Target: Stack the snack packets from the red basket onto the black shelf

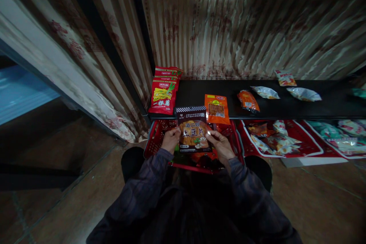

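A dark brown bag of potato chips point(193, 131) is held upright between both hands, its printed front toward me. My left hand point(170, 140) pinches its left edge, and my right hand point(220, 145) grips the right edge. Beneath it sits a red shopping basket point(238, 146) with more packets inside, partly hidden by the bag and hands. Just beyond, an orange snack packet point(216, 107) lies at the front edge of the black shelf. Red snack packets point(162, 97) are stacked at the shelf's left end.
On the black shelf point(194, 89), an orange packet point(248, 100) and several white packets point(265, 92) lie to the right. Two more red baskets point(310, 148) with packets stand at right, below the shelf. A striped curtain point(228, 26) hangs behind; a dark post point(140, 34) rises at left.
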The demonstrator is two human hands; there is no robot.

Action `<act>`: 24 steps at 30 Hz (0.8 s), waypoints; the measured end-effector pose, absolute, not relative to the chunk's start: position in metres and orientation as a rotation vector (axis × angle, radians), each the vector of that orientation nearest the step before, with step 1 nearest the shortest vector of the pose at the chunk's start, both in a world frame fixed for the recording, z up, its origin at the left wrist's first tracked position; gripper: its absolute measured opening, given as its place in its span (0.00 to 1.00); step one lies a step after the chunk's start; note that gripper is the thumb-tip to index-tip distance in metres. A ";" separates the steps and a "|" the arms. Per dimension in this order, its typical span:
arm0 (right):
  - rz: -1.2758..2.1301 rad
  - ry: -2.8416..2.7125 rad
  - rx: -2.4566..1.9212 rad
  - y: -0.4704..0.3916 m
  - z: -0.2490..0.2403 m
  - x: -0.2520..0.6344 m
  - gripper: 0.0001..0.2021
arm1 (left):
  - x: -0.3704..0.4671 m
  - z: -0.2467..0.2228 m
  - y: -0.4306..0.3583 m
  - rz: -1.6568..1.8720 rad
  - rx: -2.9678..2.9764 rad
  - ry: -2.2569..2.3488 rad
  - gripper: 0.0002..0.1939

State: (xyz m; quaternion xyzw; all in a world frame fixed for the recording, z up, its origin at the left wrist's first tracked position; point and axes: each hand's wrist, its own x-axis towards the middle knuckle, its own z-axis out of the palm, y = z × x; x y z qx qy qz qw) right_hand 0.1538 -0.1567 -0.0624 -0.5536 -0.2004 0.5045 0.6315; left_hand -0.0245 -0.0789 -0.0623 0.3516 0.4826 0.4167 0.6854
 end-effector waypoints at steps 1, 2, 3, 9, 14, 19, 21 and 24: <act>1.146 -0.463 -1.273 -0.157 -0.063 0.154 0.20 | -0.024 -0.062 -0.079 0.937 0.786 1.084 0.14; 1.136 -0.463 -1.279 -0.157 -0.063 0.154 0.21 | -0.023 -0.062 -0.078 0.938 0.784 1.090 0.14; 1.122 -0.459 -1.286 -0.156 -0.063 0.154 0.21 | -0.023 -0.063 -0.078 0.938 0.782 1.095 0.15; 1.019 -0.474 -1.288 -0.147 -0.067 0.156 0.21 | -0.018 -0.065 -0.080 0.948 0.774 1.064 0.20; 0.990 -0.464 -1.278 -0.144 -0.072 0.158 0.21 | -0.021 -0.067 -0.085 0.895 0.773 0.927 0.23; 0.974 -0.433 -1.275 -0.141 -0.069 0.161 0.20 | -0.026 -0.068 -0.088 0.797 0.753 0.893 0.26; 0.973 -0.416 -1.254 -0.140 -0.065 0.162 0.20 | -0.027 -0.066 -0.089 0.801 0.749 0.870 0.27; 0.970 -0.386 -1.237 -0.138 -0.061 0.162 0.20 | -0.029 -0.062 -0.092 0.783 0.726 0.831 0.30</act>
